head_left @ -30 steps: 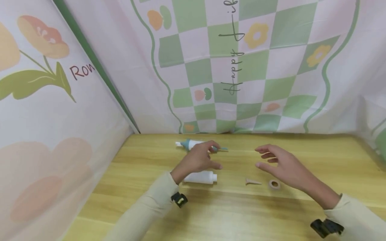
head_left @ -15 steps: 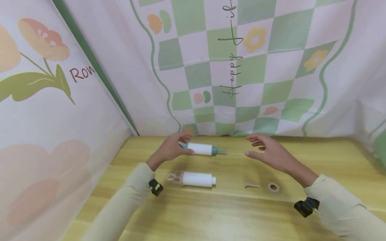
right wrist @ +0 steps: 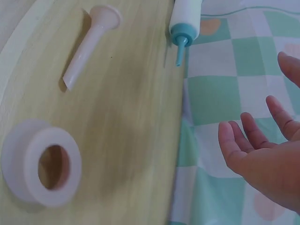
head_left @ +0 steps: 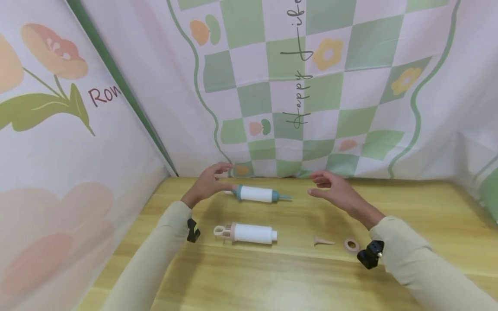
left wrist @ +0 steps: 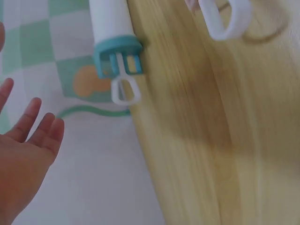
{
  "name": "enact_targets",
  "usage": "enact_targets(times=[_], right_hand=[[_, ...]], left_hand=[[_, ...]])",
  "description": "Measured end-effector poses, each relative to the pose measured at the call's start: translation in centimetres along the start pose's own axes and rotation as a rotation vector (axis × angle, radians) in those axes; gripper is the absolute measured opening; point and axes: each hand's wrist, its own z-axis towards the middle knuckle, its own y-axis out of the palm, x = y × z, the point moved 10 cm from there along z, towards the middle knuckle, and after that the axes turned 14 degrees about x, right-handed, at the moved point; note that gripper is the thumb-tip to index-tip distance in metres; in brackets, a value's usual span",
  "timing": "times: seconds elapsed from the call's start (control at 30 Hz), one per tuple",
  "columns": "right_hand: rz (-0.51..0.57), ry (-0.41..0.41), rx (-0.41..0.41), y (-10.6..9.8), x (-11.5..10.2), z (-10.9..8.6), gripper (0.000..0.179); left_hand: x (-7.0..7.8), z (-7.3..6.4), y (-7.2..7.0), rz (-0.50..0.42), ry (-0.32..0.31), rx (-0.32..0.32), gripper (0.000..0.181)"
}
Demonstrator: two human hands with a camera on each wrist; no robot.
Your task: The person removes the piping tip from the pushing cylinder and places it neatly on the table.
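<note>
Farther back on the table lies a white syringe with teal ends, its ring handle to the left and thin nozzle to the right. My left hand hovers by its handle end; the left wrist view shows the fingers apart from it. Beyond its nozzle, my right hand hangs in the air holding nothing, fingers loosely bent. Nearer me lies a second white syringe with a beige collar and ring handle, its right end a bare white neck. To its right are a loose beige nozzle and a beige ring cap.
The wooden table meets a checkered, flowered curtain along its back edge. Another printed curtain closes off the left side. Each wrist carries a small black camera, the right one appearing close to the ring cap.
My left hand has moved left from over the two syringes, uncovering both. My right hand has shifted left and slightly back. The syringes and loose parts lie where they were.
</note>
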Motion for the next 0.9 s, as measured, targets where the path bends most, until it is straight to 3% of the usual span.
enact_targets(times=[0.17, 0.37, 0.67, 0.9], right_hand=[[0.134, 0.081, -0.025, 1.3, 1.8, 0.4, 0.067], [0.309, 0.194, -0.022, 2.7, 3.5, 0.7, 0.070], [0.386, 0.231, -0.028, 3.9, 4.5, 1.3, 0.071], [0.395, 0.283, -0.049, 5.8, 5.6, 1.4, 0.073]], left_hand=[[-2.0, 0.4, -0.1, -0.038, -0.085, -0.016, 0.066], [-3.3, 1.0, 0.6, -0.015, -0.131, -0.081, 0.072], [-5.3, 1.0, 0.5, -0.072, -0.189, -0.052, 0.070], [-6.3, 0.7, 2.7, -0.086, -0.206, -0.135, 0.074]])
